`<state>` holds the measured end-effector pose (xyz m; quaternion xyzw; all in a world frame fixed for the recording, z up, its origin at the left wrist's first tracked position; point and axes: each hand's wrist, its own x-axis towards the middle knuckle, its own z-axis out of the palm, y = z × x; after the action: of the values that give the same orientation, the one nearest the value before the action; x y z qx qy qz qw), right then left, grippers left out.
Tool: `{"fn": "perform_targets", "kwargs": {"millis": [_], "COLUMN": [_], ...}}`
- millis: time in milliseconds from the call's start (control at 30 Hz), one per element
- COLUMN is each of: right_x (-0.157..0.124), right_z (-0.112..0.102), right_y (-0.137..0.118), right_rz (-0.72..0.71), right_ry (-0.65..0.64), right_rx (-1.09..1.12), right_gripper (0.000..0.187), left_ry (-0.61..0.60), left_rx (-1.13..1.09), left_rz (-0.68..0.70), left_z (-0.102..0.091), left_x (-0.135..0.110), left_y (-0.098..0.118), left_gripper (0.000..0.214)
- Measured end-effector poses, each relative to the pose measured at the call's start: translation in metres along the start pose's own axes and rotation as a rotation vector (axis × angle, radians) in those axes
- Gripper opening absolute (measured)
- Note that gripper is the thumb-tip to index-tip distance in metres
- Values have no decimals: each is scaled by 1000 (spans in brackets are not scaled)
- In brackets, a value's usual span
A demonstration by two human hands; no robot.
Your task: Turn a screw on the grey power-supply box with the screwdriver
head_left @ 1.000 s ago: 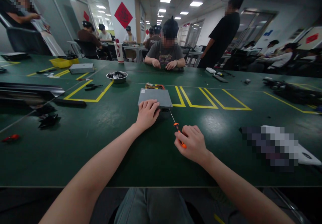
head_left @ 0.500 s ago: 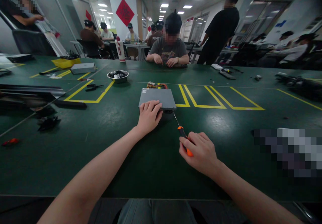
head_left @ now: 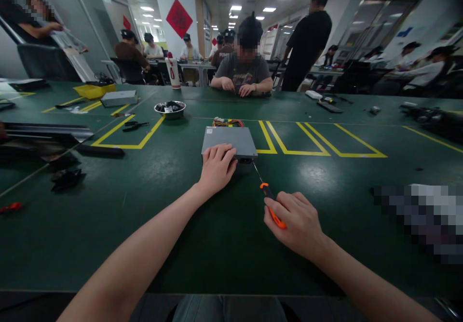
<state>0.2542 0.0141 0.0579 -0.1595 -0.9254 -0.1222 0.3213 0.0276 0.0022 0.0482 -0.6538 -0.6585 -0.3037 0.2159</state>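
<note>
The grey metal box (head_left: 229,137) sits on the green table (head_left: 224,249) under your left hand (head_left: 216,170), fingers loosely spread; your right hand (head_left: 297,221) wraps its fingers round the screwdriver (head_left: 267,191). The box seems rigid, fairly heavy: hold its sides, not the wires (head_left: 236,123).

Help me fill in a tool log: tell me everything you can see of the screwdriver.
The screwdriver has a thin, metallic-looking shaft and a black-and-orange handle, seemingly plastic or rubber. The right hand grips the handle, covering part of it. It slants forward and slightly left, the shaft ending by the near right corner of the gray box; whether they touch is too fine to tell.
</note>
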Motion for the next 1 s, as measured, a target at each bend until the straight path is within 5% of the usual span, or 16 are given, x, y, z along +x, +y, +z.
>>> {"fn": "perform_targets", "kwargs": {"millis": [267, 500, 767, 1000], "right_x": [-2, 0, -2, 0], "right_z": [-1, 0, -1, -1], "right_y": [-1, -2, 1, 0], "right_rz": [89, -15, 95, -5], "right_ry": [-41, -1, -32, -8], "right_rx": [29, -20, 50, 14], "right_gripper": [28, 11, 31, 11], "left_ry": [-3, 4, 24, 17], "left_rx": [-5, 10, 24, 17], "left_rz": [-10, -7, 4, 1], "left_z": [2, 3, 3, 3], "left_x": [0, -1, 0, -1], "left_y": [0, -1, 0, 0], "left_gripper": [24, 24, 23, 24]}}
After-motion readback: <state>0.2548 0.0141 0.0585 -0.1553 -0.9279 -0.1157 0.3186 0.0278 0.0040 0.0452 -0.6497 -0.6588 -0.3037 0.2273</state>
